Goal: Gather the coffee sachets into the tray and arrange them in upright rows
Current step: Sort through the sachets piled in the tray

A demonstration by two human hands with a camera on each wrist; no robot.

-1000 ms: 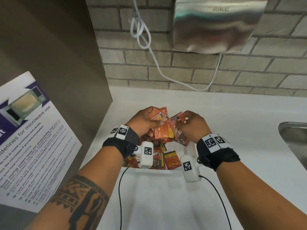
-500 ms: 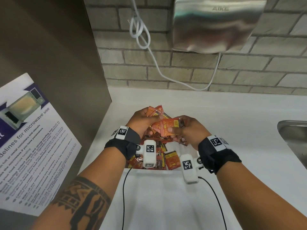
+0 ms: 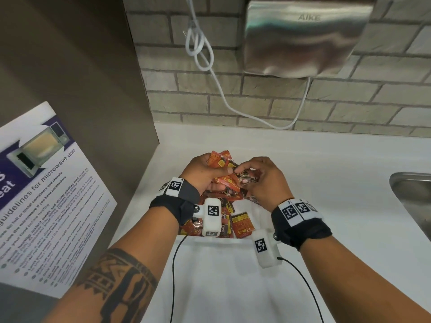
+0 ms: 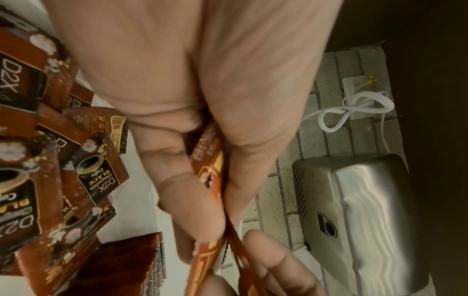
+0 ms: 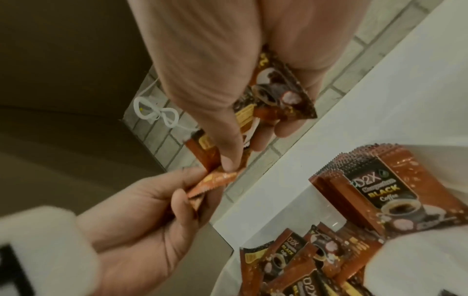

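Note:
Both hands hover over a white tray on the counter. My left hand grips a small stack of orange-brown coffee sachets, seen edge-on between thumb and fingers in the left wrist view. My right hand pinches a sachet between thumb and fingers and meets the left hand's stack. Loose sachets lie jumbled in the tray. A neat upright row of sachets stands at the tray's right side.
A brown cabinet side with a microwave poster stands at the left. A steel hand dryer and looped white cable hang on the brick wall. A sink is at the right.
Both hands have kept sorting sachets above the tray. The right hand has turned its sachet and brought it against the left hand's stack.

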